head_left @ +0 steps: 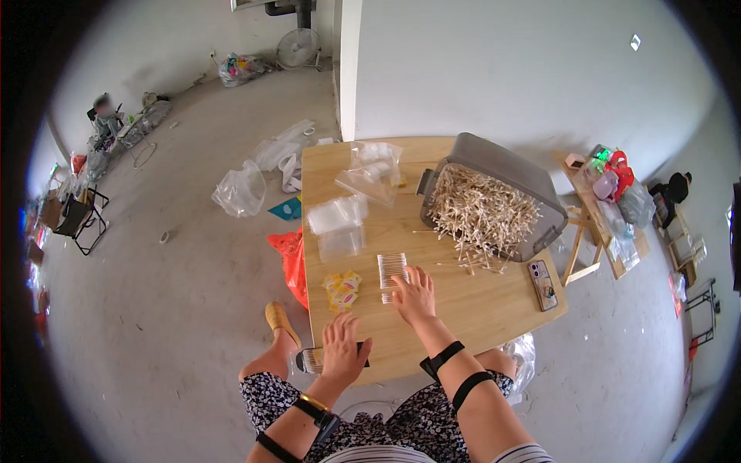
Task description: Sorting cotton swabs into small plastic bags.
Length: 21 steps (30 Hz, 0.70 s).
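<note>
My right hand point(415, 295) rests on the table with its fingers apart, at the right side of a neat row of cotton swabs point(392, 270). Its fingertips overlap the row's edge and hide part of it. Lower left, my left hand point(345, 347) lies palm down, fingers stretched, over a dark flat thing mostly hidden beneath it. Beside that hand, at the table's near left edge, is a pack of aligned swabs point(310, 360). Yellow and white labels or small packets point(341, 290) lie just beyond it. A tipped grey bin point(502, 158) spills loose cotton swabs point(482, 208) toward me.
Clear flat bags point(340, 224) and a larger clear bag point(372, 174) lie on the wooden table point(455, 316). A phone point(543, 285) sits at its right edge. A red bag point(291, 262) hangs at the left side. A side bench point(594, 208) stands right.
</note>
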### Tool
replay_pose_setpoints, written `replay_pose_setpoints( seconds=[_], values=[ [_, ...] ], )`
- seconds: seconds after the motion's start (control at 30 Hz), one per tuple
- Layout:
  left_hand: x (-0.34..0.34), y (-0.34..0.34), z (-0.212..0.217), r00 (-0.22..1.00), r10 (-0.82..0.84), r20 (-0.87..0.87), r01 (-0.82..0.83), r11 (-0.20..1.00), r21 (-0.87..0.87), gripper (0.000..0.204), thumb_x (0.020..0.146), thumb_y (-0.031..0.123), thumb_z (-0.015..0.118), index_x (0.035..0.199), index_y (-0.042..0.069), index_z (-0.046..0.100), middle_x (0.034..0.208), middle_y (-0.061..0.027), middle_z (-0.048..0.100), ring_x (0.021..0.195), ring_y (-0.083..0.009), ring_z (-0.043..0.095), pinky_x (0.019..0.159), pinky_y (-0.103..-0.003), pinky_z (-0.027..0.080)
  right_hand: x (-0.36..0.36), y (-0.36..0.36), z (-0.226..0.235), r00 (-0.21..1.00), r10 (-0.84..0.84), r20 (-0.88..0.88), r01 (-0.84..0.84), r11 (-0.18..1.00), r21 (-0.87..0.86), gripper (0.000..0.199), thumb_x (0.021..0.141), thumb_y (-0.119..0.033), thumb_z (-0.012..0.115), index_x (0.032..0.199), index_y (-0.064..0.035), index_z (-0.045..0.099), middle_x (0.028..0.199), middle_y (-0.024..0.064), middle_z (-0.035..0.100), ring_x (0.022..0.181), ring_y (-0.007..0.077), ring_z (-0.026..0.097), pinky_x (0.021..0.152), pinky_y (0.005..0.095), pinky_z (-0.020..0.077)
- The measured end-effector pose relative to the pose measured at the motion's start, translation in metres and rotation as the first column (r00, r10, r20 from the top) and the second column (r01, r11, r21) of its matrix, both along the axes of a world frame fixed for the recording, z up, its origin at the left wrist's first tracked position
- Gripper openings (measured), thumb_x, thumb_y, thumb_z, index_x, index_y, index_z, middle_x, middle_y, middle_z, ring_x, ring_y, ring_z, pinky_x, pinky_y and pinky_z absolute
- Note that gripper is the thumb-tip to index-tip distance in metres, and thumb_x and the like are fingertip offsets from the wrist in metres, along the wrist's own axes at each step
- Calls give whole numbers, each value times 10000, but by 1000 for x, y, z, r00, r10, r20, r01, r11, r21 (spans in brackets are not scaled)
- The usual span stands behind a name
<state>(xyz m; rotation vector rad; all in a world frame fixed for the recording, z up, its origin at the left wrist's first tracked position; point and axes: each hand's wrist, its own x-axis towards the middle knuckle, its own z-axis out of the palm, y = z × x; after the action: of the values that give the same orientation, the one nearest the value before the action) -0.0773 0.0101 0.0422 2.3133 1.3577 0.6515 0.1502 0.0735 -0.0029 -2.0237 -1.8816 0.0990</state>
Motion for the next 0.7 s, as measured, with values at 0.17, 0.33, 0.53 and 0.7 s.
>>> replay_pose_setpoints(
  seconds=[0.17, 0.33, 0.53, 0.7],
  values=[
    [47, 27, -24, 994, -107, -21, 108, 992, 68, 624, 932, 343, 611, 1422, 19, 402, 1477, -215, 364, 1383, -432, 321, 1168, -550, 218, 7, 1, 2, 999, 35, -15, -34, 997, 63, 393, 832, -178, 691, 1221, -200, 640, 1390, 109, 456, 1368, 367, 364, 1162, 521, 280],
    [74, 53, -43, 969, -155, -190, 177, 979, 105, 754, 935, 409, 594, 1505, -5, 322, 1575, -200, 281, 1476, -372, 240, 1217, -540, 157, 7, 0, 6, 997, 68, -46, -67, 998, 15, 386, 810, -140, 667, 1194, -170, 655, 1388, 120, 478, 1360, 373, 384, 1172, 529, 265],
    [82, 65, -60, 929, -154, -337, 194, 977, 87, 801, 946, 444, 577, 1526, -23, 284, 1592, -204, 273, 1508, -333, 200, 1230, -525, 137, 6, -12, -1, 994, 83, -76, -81, 996, 26, 379, 824, -141, 651, 1202, -170, 656, 1377, 114, 484, 1369, 373, 376, 1181, 531, 255],
    [83, 55, -59, 959, -174, -224, 196, 978, 77, 817, 945, 490, 564, 1509, -41, 304, 1565, -219, 312, 1484, -352, 254, 1211, -539, 191, 10, 3, 2, 986, 9, -164, 9, 994, 111, 338, 848, -137, 627, 1182, -171, 668, 1366, 110, 489, 1370, 359, 379, 1180, 531, 256]
  ],
)
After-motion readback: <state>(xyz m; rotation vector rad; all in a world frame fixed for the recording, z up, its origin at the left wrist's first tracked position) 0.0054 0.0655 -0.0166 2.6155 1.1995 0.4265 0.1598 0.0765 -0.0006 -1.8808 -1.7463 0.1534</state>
